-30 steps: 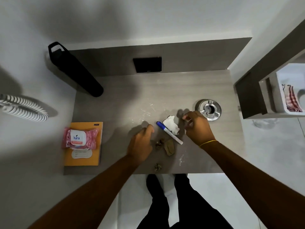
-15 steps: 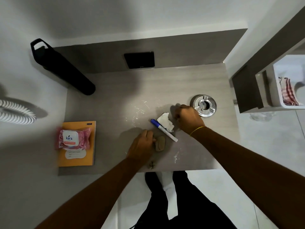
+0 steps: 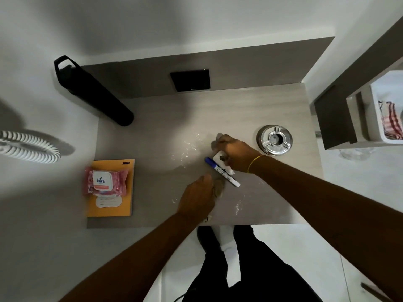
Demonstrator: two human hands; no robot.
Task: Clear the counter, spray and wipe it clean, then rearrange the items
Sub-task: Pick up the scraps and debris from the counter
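Observation:
On the grey counter (image 3: pixel 250 110), my right hand (image 3: pixel 236 154) is closed over a crumpled white paper (image 3: pixel 219 158), just left of a steel ashtray (image 3: pixel 274 139). A white marker with a blue cap (image 3: pixel 222 172) lies diagonally between my hands. My left hand (image 3: pixel 197 197) curls over a brown scrap (image 3: pixel 219 188) that sticks out at its right side. Another small brown scrap (image 3: pixel 208 219) lies at the counter's front edge. White powder specks (image 3: pixel 189 147) are scattered mid-counter.
A pink wipes pack (image 3: pixel 104 182) rests on an orange notebook (image 3: pixel 111 205) at the front left. A black bottle (image 3: pixel 93 92) stands at the back left, a black square panel (image 3: pixel 190 80) on the backsplash. A white bin with a checked cloth (image 3: pixel 391 120) is at right.
My right hand came down onto the crumpled white paper and closed around it. My left hand slid right over the brown scraps, covering most of them.

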